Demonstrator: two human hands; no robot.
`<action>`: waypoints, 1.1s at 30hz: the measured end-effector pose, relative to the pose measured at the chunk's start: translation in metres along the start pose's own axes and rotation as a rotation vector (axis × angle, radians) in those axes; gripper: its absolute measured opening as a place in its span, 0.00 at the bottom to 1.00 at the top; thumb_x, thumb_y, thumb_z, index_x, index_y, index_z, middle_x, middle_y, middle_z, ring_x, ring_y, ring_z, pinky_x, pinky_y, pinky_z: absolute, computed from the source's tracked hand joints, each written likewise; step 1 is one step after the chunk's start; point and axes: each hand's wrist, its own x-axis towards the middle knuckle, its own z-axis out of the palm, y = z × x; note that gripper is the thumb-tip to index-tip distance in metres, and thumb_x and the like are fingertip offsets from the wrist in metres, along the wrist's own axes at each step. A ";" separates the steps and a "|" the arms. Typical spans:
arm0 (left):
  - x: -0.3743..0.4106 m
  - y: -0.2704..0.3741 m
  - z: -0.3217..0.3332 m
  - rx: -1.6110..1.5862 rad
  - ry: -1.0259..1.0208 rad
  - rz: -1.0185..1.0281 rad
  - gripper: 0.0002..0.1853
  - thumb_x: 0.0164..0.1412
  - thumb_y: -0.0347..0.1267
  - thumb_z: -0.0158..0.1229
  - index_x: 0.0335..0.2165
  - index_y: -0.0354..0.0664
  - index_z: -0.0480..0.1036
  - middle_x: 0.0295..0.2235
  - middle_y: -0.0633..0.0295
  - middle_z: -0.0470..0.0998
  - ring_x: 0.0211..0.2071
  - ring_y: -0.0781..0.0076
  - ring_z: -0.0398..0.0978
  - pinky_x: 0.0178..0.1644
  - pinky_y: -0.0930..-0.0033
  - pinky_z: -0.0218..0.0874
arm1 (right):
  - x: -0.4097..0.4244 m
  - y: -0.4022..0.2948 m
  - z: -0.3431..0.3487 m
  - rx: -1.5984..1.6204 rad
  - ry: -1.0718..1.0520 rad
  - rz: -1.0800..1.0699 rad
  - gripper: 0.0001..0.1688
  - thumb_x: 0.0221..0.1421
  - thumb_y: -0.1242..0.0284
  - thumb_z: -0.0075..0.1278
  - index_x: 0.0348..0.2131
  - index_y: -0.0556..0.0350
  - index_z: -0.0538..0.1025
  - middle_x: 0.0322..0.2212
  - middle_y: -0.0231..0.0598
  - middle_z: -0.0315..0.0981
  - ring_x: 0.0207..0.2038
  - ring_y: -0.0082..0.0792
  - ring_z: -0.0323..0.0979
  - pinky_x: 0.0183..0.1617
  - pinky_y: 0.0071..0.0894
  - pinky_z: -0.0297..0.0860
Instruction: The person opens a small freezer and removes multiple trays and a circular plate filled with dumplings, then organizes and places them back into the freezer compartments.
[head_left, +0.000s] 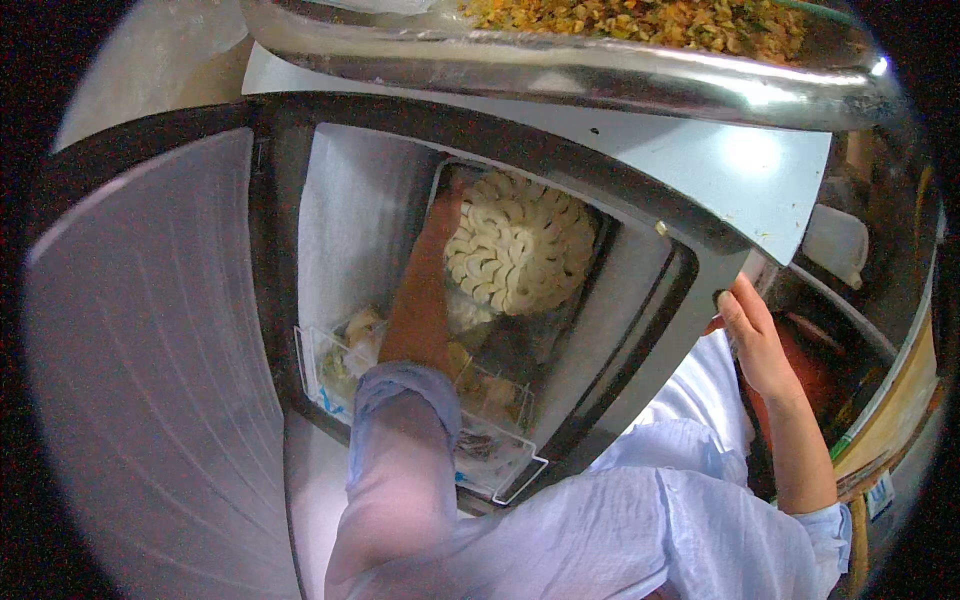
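Note:
My left arm reaches deep into an open chest freezer (360, 180). My left hand (451, 191) is at the left side of a round layered heap of pale dumplings (517, 247), at the edge of a tray (441, 176) under it. Shade hides its fingers, so whether they grip the tray cannot be told. Up at the freezer's right corner, my right hand (750, 322) holds the grey rim (716, 259), thumb and fingers around the edge.
A wire basket (517, 484) with bagged food hangs inside the freezer's near end. To the left is a broad grey panel (150, 337). Above the freezer, a large metal basin (555, 75) of chopped orange-yellow food (645, 26) stands on a white surface (750, 180).

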 end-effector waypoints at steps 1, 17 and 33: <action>0.002 0.006 0.006 -0.028 -0.043 0.015 0.35 0.59 0.54 0.29 0.50 0.34 0.60 0.50 0.40 0.61 0.51 0.45 0.59 0.55 0.55 0.49 | 0.000 0.001 -0.002 -0.005 0.018 0.005 0.23 0.60 0.61 0.35 0.50 0.54 0.61 0.39 0.32 0.65 0.37 0.24 0.65 0.39 0.25 0.64; -0.158 0.208 -0.089 0.072 0.393 -0.167 0.20 0.60 0.40 0.41 0.25 0.35 0.70 0.24 0.45 0.71 0.29 0.43 0.67 0.37 0.53 0.57 | 0.007 -0.010 -0.004 -0.160 0.028 0.048 0.14 0.58 0.64 0.38 0.27 0.58 0.63 0.22 0.38 0.65 0.21 0.27 0.68 0.25 0.26 0.66; -0.446 0.432 -0.320 0.704 1.417 -0.023 0.17 0.58 0.32 0.45 0.45 0.35 0.65 0.46 0.51 0.67 0.47 0.56 0.63 0.54 0.61 0.49 | -0.025 -0.150 -0.085 -0.130 -0.236 -0.040 0.13 0.57 0.68 0.39 0.26 0.58 0.70 0.24 0.36 0.72 0.26 0.26 0.69 0.32 0.26 0.68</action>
